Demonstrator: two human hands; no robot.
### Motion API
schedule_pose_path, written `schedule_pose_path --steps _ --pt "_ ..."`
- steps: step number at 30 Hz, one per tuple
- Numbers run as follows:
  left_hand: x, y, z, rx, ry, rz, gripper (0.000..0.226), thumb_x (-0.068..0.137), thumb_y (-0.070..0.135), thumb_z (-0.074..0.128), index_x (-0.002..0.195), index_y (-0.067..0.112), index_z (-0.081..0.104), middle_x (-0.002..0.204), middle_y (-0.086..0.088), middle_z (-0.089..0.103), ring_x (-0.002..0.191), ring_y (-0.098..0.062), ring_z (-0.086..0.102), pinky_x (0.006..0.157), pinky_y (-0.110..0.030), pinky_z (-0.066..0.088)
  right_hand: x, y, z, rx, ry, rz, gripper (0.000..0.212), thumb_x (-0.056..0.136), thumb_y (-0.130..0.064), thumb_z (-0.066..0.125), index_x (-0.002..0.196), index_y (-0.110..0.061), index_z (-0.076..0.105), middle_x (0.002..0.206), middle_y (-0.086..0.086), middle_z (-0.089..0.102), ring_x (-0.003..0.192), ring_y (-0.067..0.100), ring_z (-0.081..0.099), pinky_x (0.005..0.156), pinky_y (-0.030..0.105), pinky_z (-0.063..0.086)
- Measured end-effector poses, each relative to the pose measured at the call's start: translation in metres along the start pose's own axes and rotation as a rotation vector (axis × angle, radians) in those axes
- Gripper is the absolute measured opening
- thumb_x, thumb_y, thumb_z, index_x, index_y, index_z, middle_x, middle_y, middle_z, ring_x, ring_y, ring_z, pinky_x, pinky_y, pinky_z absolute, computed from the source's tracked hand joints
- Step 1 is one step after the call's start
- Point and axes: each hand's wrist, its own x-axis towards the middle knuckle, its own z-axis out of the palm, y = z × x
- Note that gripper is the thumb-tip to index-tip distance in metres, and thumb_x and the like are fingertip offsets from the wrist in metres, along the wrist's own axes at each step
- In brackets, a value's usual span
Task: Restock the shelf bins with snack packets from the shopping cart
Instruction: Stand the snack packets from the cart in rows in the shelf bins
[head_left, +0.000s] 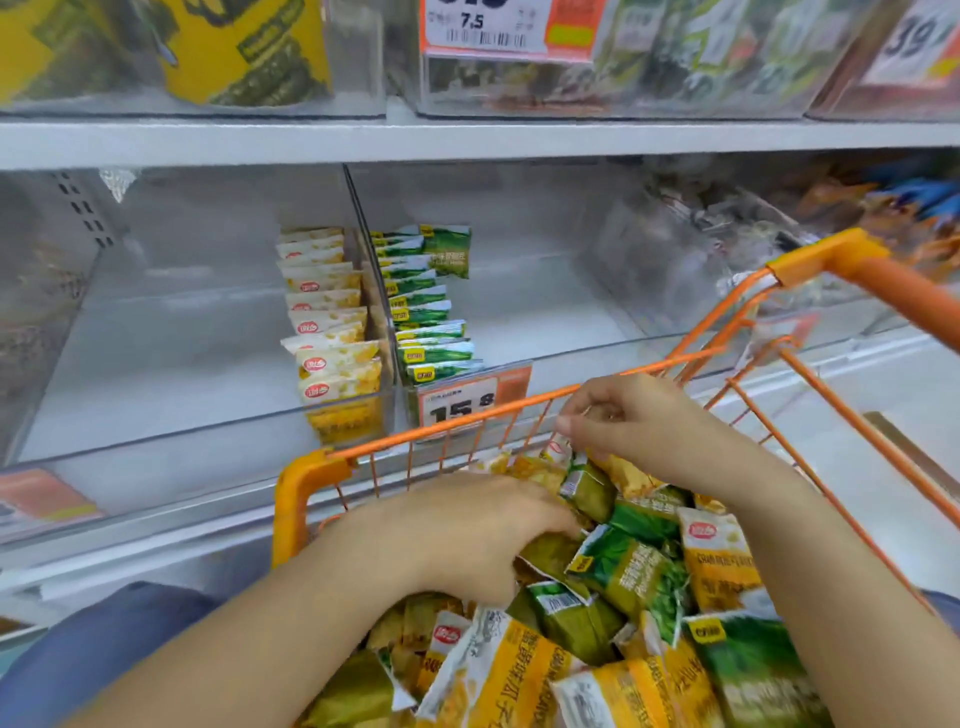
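**Both hands down in the cart's packet pile**

The person's left hand (467, 535) lies in the orange shopping cart (311, 483), fingers curled down among the green snack packets (623, 571) near the cart's front left corner; whether it actually grips one cannot be told. The right hand (628, 421) hovers at the cart's front rim, its fingertips pinching the top edge of a yellow packet (558, 449). Yellow and green packets fill the cart in a loose heap. Behind the cart, two clear shelf bins (208, 426) meet at a divider: a row of yellow packets (332, 332) stands along the left bin's right wall, and a row of green packets (426, 312) along the right bin's left wall. A price tag (462, 408) hangs on the front edge.
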Motion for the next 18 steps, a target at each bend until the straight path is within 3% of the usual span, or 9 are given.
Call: schedule_pose_path --steps 4,8,11,14,16,18 --pt "0.006 -0.002 0.006 0.057 0.121 0.013 0.050 0.087 0.018 0.058 0.132 0.040 0.052 0.134 0.014 0.056 0.122 -0.014 0.052 0.091 -0.038 0.049 0.005 0.004 0.012 -0.031 0.059 -0.042 0.013 0.087 -0.042 0.062 0.087 -0.030 0.067 0.071 -0.009 0.068 0.070 0.007 0.062 0.065 0.028 0.046" --pt "0.001 -0.005 -0.008 -0.009 0.305 -0.038 0.025 0.096 0.027 0.053 0.115 0.036 0.067 0.103 0.010 0.072 0.094 -0.011 0.065 0.079 -0.033 0.052 0.004 0.003 0.011 0.157 0.117 -0.059 0.018 0.090 -0.040 0.058 0.085 -0.026 0.067 0.073 -0.007 0.071 0.072 0.005 0.066 0.068 0.024 0.048" --pt "-0.011 -0.015 -0.029 -0.219 0.521 -0.143 0.018 0.093 0.030 0.055 0.097 0.029 0.073 0.075 0.015 0.068 0.071 0.001 0.059 0.070 -0.024 0.047 0.003 -0.003 0.004 0.530 0.175 -0.001 0.029 0.095 -0.038 0.049 0.085 -0.020 0.070 0.074 -0.004 0.072 0.070 0.003 0.067 0.068 0.020 0.052" --pt "-0.018 -0.019 -0.038 -0.636 0.750 -0.244 0.014 0.092 0.019 0.062 0.082 0.023 0.070 0.072 0.011 0.072 0.068 0.000 0.066 0.065 -0.021 0.054 0.000 -0.013 -0.001 0.749 0.095 0.124 0.042 0.086 -0.053 0.046 0.080 -0.019 0.070 0.071 -0.006 0.071 0.067 0.005 0.067 0.066 0.018 0.054" --pt "-0.018 -0.017 -0.040 -0.970 0.825 -0.308 0.016 0.090 0.004 0.061 0.083 0.017 0.068 0.071 0.003 0.073 0.062 -0.006 0.069 0.059 -0.018 0.055 -0.003 -0.016 -0.002 0.819 -0.027 0.134 0.056 0.071 -0.067 0.050 0.088 -0.018 0.071 0.084 0.002 0.075 0.077 0.016 0.070 0.073 0.024 0.057" --pt "-0.018 -0.015 -0.041 -1.125 0.865 -0.345 0.010 0.091 0.002 0.059 0.093 0.007 0.067 0.081 -0.010 0.073 0.065 -0.012 0.071 0.057 -0.017 0.055 -0.006 -0.016 0.000 0.866 -0.077 0.073 0.057 0.072 -0.065 0.063 0.100 -0.015 0.068 0.086 0.004 0.074 0.081 0.020 0.071 0.076 0.029 0.058"
